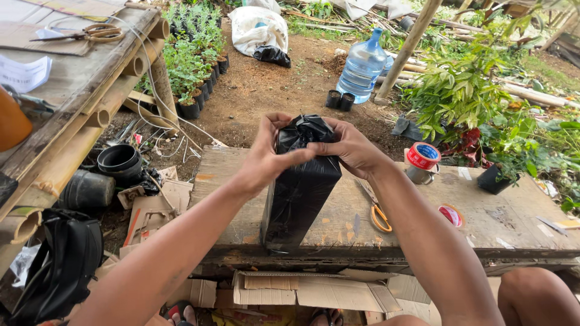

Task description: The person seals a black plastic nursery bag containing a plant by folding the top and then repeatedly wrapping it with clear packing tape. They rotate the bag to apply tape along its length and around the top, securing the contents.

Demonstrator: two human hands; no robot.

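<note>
A tall block wrapped in black plastic (pixel 299 193) stands upright on a low wooden plank table (pixel 483 223). My left hand (pixel 266 154) grips the upper left of the wrap, thumb pressed across the top. On the upper right, my right hand (pixel 347 148) pinches the gathered plastic at the top. Both hands touch the wrap and meet at its crumpled top end.
Orange-handled scissors (pixel 377 214) lie on the table right of the block. A red tape roll (pixel 423 156) sits on a tin, another tape roll (pixel 451 215) lies flat. A water jug (pixel 362 66), seedling pots (pixel 193 60), a bamboo bench (pixel 78 96) and cardboard (pixel 314 293) surround me.
</note>
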